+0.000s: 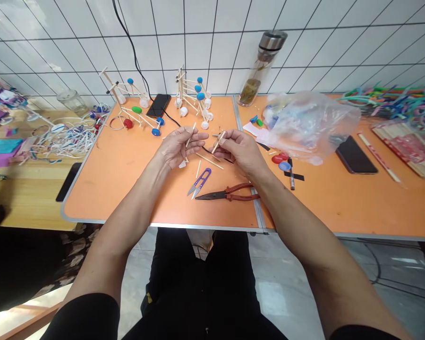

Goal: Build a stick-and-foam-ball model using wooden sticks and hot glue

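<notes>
Over the middle of the orange table, my left hand (180, 145) pinches a short wooden stick (191, 134) between thumb and fingers. A hand's width to the right, my right hand (235, 148) grips another short wooden stick (218, 141), tilted up toward the left. The two sticks are apart. Loose sticks (209, 161) lie on the table below and between my hands. Nearer to me are purple thread snips (200, 181), and long-nose pliers (226, 192) with red handles, partly behind my right forearm.
Stick frames with coloured caps (136, 109) and white wheels (204, 125) stand at the back, beside a phone (158, 105). Rightward are a glass bottle (255, 75), a plastic bag (311, 123), a marker (292, 174) and another phone (356, 155). A person sits at the left.
</notes>
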A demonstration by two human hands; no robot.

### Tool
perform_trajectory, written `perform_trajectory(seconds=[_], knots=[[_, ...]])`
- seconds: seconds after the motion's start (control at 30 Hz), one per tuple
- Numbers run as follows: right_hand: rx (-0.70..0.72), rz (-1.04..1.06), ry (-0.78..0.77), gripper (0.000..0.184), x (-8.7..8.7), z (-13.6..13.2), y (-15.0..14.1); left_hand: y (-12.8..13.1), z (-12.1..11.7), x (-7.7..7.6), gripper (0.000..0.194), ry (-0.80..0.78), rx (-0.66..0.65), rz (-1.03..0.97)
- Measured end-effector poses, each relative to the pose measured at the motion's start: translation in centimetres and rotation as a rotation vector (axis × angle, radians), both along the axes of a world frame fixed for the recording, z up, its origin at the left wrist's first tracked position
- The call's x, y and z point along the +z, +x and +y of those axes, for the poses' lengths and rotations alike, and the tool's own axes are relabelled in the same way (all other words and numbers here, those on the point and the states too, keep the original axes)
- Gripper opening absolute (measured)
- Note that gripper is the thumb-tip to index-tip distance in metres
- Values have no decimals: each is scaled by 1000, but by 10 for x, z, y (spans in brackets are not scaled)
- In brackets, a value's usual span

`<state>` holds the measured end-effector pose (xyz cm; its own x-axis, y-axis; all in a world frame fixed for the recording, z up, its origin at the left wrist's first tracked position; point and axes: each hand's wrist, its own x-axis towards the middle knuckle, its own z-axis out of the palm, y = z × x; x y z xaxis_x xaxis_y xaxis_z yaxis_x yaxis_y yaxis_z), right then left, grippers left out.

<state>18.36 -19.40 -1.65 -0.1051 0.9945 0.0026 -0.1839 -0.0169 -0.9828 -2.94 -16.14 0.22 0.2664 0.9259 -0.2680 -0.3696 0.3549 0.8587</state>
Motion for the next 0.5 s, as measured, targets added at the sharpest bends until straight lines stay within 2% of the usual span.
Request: perform_trajectory(seconds=[0.2,0.33,0.5], knots=[[-57,-89,33,34,2,-2,-2,3,0,-6,22,78,-41,73],[-87,-177,69,28,5,-4,-4,4,-2,-11,28,234,-39,187],[-130,-290,217,23,7,-8,-6,5,-5,-13,34,453,-4,290]])
